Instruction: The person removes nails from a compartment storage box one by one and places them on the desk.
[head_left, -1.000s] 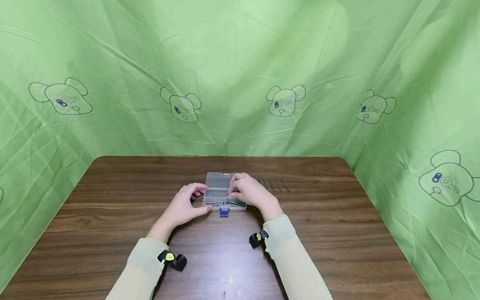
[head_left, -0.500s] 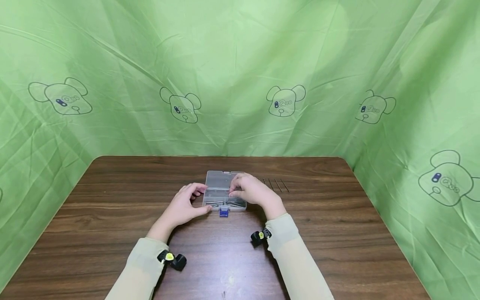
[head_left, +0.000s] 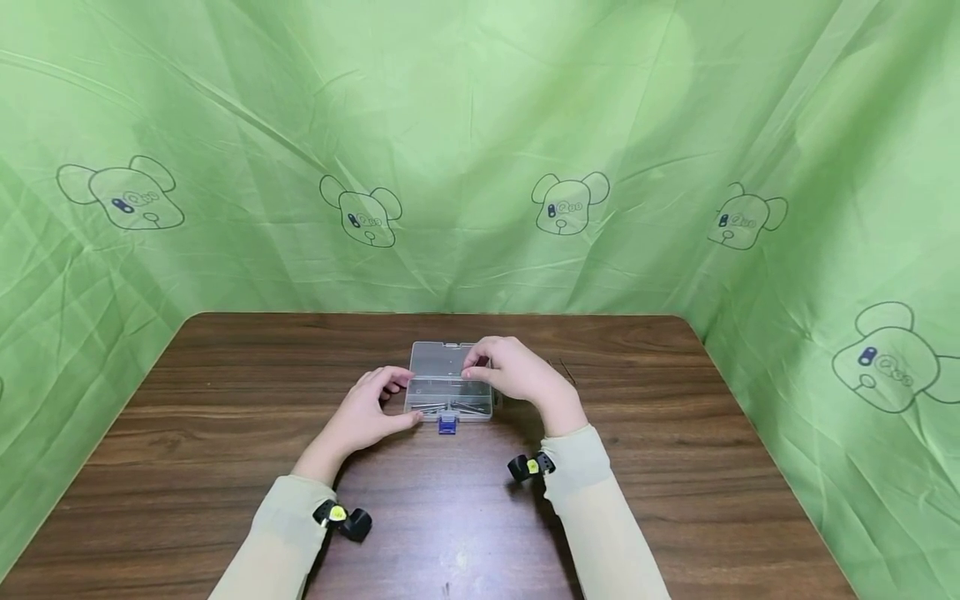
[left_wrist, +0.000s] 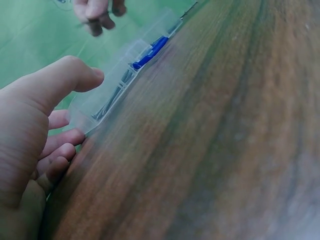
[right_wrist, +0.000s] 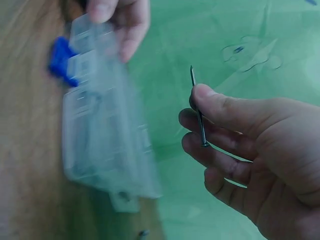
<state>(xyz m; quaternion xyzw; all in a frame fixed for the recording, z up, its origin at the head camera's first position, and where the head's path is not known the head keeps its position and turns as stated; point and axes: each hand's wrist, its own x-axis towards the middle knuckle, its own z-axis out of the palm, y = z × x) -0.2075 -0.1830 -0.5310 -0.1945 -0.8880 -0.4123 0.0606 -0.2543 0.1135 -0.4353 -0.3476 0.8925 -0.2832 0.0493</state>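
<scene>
The clear plastic box [head_left: 431,388] lay open on the desk [head_left: 262,375], lid [head_left: 438,358] folded back toward twelve o'clock, blue latch [head_left: 447,426] at six, nails in its nearest compartments [head_left: 472,408]. At nine o'clock the left hand [head_left: 367,417] spread thumb and fingers in a wide, relaxed C, tips at the box's edge. Toward two o'clock the right hand [head_left: 517,371], raised above the box, had its fingers drawn together, pinching a nail [right_wrist: 201,125] near mid-shaft. Good handling probably called for keeping that pinch light but steady, clearing the dividers, and bracing the box against sliding. Loose nails [head_left: 567,372] lay at three o'clock.
</scene>
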